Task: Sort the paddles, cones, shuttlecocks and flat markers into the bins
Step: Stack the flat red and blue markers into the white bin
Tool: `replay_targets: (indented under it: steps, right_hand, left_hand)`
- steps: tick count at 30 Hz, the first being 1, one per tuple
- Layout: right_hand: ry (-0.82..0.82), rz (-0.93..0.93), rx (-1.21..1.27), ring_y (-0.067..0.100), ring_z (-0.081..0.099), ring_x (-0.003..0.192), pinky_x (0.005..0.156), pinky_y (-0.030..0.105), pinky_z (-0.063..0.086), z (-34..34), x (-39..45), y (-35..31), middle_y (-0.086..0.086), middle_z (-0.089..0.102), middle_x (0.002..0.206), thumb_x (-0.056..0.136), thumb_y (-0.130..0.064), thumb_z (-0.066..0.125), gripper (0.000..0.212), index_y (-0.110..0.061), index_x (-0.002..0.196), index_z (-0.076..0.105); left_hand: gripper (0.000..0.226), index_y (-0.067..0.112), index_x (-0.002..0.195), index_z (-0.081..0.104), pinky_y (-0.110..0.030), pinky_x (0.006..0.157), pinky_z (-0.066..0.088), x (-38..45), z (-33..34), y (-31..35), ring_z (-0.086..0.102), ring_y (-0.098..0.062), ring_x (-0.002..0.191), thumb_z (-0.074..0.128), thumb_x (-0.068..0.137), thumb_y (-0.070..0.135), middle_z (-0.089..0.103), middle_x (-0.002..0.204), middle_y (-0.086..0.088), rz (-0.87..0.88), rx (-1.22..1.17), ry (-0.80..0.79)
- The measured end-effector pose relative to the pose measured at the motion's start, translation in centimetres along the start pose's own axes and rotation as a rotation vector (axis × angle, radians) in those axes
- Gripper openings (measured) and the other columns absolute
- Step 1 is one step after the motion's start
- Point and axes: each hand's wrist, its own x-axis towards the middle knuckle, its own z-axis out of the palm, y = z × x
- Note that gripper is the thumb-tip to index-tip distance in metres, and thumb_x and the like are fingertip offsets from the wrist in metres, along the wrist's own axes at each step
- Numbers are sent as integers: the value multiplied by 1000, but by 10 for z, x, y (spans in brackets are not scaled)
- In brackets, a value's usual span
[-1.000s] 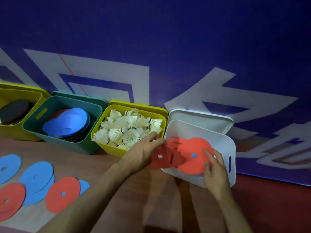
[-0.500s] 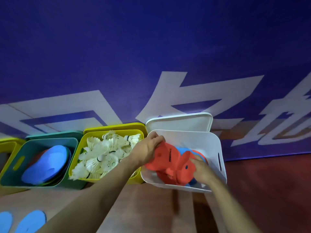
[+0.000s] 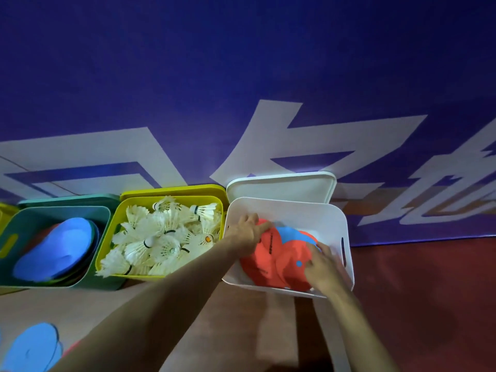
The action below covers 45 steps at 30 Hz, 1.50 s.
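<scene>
Both my hands are inside the white bin (image 3: 346,224) at the right. My left hand (image 3: 245,232) grips the upper left edge of the red flat markers (image 3: 273,260), which bend against the bin's floor. My right hand (image 3: 323,267) presses down on the red markers from the right, fingers spread. A blue flat marker (image 3: 291,232) shows beneath the red ones. The yellow bin (image 3: 171,193) beside it holds several white shuttlecocks (image 3: 163,240). The teal bin (image 3: 104,253) farther left holds blue markers (image 3: 53,253).
A sliver of another yellow bin (image 3: 4,218) shows at the far left edge. Loose blue flat markers (image 3: 32,347) lie on the floor at the bottom left. White lids lean behind the bins against a blue banner wall (image 3: 241,76). Red floor (image 3: 429,291) lies to the right.
The red markers went from above the white bin's front rim down into it. Both hands followed them in, the right hand now flat on top. The view swung right.
</scene>
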Motion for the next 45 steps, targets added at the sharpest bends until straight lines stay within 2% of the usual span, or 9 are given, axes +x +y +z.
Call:
replay_targets:
  steps: [5,11,16,20,24,28,37,42,45]
  right_hand:
    - [56,-190,73,29,30,144,119,31,18,12,-29,-32,15,31,153,91,-5,48,55,-9,145,43]
    - [118,-601,113,17,44,133,115,20,26,52,-73,-103,2,46,139,87,-11,42,51,-12,137,54]
    - [-72,-844,77,0,44,122,108,8,25,136,-119,-163,-4,47,130,87,-2,51,49,-17,134,57]
    - [-302,-830,-90,10,46,127,110,23,36,227,-134,-200,-7,40,138,91,-22,48,47,-25,137,52]
    - [-416,-783,-202,25,49,128,110,34,40,313,-146,-242,4,38,139,90,-31,57,55,-16,142,45]
    - [-360,-679,-294,28,41,134,111,39,37,376,-155,-283,8,32,149,88,-36,66,76,-12,150,30]
    - [-185,-548,-373,32,38,122,105,39,40,439,-169,-306,11,36,140,73,-34,81,91,-13,148,33]
    - [-295,-400,-342,31,43,129,109,37,38,438,-157,-315,15,43,141,82,-23,72,84,-16,150,24]
    - [-381,-382,-269,25,50,126,99,33,46,425,-154,-322,11,54,134,86,-20,68,65,-18,141,33]
  left_hand:
    - [48,44,143,37,-46,93,50,-56,-29,-5,45,-32,119,46,97,37,44,134,-6,-42,-8,125]
    - [48,38,137,51,-40,82,52,-219,-12,-72,52,-24,101,59,93,22,56,119,1,-179,-204,420]
    - [46,29,130,61,-27,82,43,-361,60,-137,53,-20,93,65,86,15,58,110,1,-444,-284,494]
    - [57,26,134,54,-45,82,51,-444,129,-187,56,-33,93,70,79,23,55,116,-8,-729,-394,402]
    - [80,24,143,44,-51,80,54,-484,179,-229,52,-38,102,82,73,32,44,131,-13,-856,-472,248]
    - [91,23,149,34,-50,85,50,-480,207,-257,49,-42,107,78,72,41,38,143,-22,-763,-325,125]
    - [127,32,153,-9,-48,97,44,-435,222,-308,23,-43,140,82,67,50,8,160,-18,-595,-117,-120]
    - [143,24,156,-8,-46,98,41,-426,223,-314,32,-40,131,84,54,62,18,154,-21,-587,-53,-173]
    - [140,16,154,2,-47,100,35,-420,215,-315,33,-40,127,84,51,64,19,150,-22,-615,10,-220]
